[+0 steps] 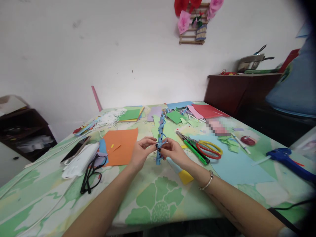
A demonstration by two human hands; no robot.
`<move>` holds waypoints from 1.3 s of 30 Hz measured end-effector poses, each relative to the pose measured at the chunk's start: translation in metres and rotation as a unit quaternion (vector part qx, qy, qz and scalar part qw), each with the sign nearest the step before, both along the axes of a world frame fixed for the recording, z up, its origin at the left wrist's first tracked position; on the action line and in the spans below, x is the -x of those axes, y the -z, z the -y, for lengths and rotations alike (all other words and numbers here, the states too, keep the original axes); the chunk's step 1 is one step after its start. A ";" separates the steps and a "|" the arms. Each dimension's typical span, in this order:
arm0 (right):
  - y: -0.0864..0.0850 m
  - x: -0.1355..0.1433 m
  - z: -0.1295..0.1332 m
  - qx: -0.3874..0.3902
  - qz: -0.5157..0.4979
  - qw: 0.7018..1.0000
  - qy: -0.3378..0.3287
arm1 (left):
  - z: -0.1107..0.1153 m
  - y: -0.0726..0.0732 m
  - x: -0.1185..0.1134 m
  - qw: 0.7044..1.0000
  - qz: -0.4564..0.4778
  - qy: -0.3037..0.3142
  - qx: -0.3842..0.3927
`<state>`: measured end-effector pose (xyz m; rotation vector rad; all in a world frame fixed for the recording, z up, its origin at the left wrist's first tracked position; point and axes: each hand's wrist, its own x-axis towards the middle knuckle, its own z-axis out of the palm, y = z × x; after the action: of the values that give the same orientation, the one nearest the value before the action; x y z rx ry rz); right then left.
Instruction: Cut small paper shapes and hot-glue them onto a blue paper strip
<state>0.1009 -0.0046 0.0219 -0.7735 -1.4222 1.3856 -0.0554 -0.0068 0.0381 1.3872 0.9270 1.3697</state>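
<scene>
A narrow blue paper tube with dark spots and curled blue strips along it stands nearly upright above the middle of the table. My left hand pinches its lower part from the left. From the right, my right hand has its fingers closed at the same height, on a thin blue strip beside the tube. A blue and yellow paper piece lies under my right wrist. An orange sheet is just left of my left hand.
Scissors and a green cutter lie right of my hands, near a light blue sheet. A blue glue gun rests far right. Glasses, a white power strip and a phone are left.
</scene>
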 end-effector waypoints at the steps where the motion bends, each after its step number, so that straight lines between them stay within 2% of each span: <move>1: 0.000 0.000 0.000 -0.001 -0.001 1.000 0.001 | 0.000 0.000 0.000 1.000 0.001 -0.002 -0.003; 13: 0.002 0.001 -0.001 -0.005 -0.011 1.000 0.007 | -0.002 0.006 0.000 0.999 -0.010 -0.007 -0.036; 23: 0.004 0.001 -0.001 -0.001 -0.012 1.000 0.008 | -0.004 0.005 0.000 1.000 -0.016 -0.004 -0.027; 27: 0.003 0.001 -0.002 -0.005 -0.009 1.000 0.008 | -0.003 0.004 0.000 0.999 -0.010 -0.004 -0.031; 33: 0.002 0.001 -0.001 -0.004 -0.001 1.000 0.008 | 0.005 -0.002 0.000 0.999 0.005 0.028 -0.018; 39: 0.003 0.001 -0.001 -0.005 0.005 1.000 0.008 | 0.004 -0.003 -0.001 0.999 -0.020 0.029 -0.018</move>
<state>0.0999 -0.0036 0.0189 -0.7839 -1.4267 1.3629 -0.0544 -0.0113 0.0412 1.4627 0.8861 1.3252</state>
